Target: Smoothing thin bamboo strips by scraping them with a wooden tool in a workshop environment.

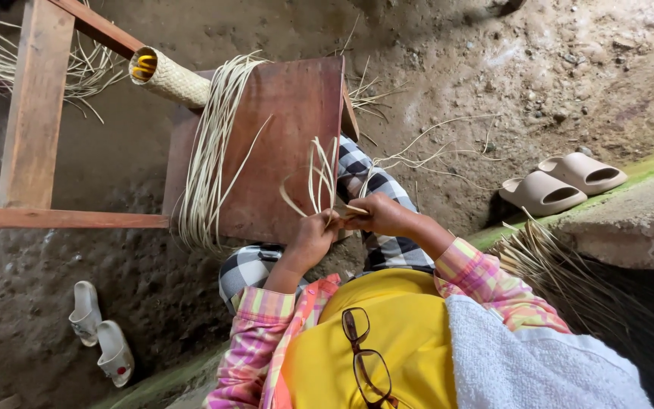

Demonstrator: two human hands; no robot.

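A: Talk me through what I'm seeing. My left hand [309,241] and right hand [382,214] meet in front of me, low over my lap

B: Yes, they're touching, fingertips together. Both are pinched closed on the pale straw strips [319,178], whose loose ends fan upward out of the grip

A: Why hold them so close to the board?

B: My guess is the reddish wooden board [281,144] leaning there serves as a worktop: the strips rise in front of it, and the plain dark face makes the thin fibres easier to see. I judge the pinch is tight because loose strands would spring apart

A: And the bundle on the board?

B: A longer bundle of straw [210,151] hangs draped over its top edge and down the left side, probably kept there so single strips can be pulled free without tangling. Just above it a rolled woven mat [169,76] rests against the wooden frame [35,113], off the earth floor [493,76]

A: Anything else near me?

B: Tan slippers [562,182] sit to my right beside a concrete step [637,212], and white sandals [100,333] lie lower left, both well apart from the hands. More dry fibre [569,280] spreads under my right elbow. Spectacles [365,363] hang on my yellow top [387,333]

A: Can I tell what the fingers are forming?

B: No, the spot between them is too small to make out
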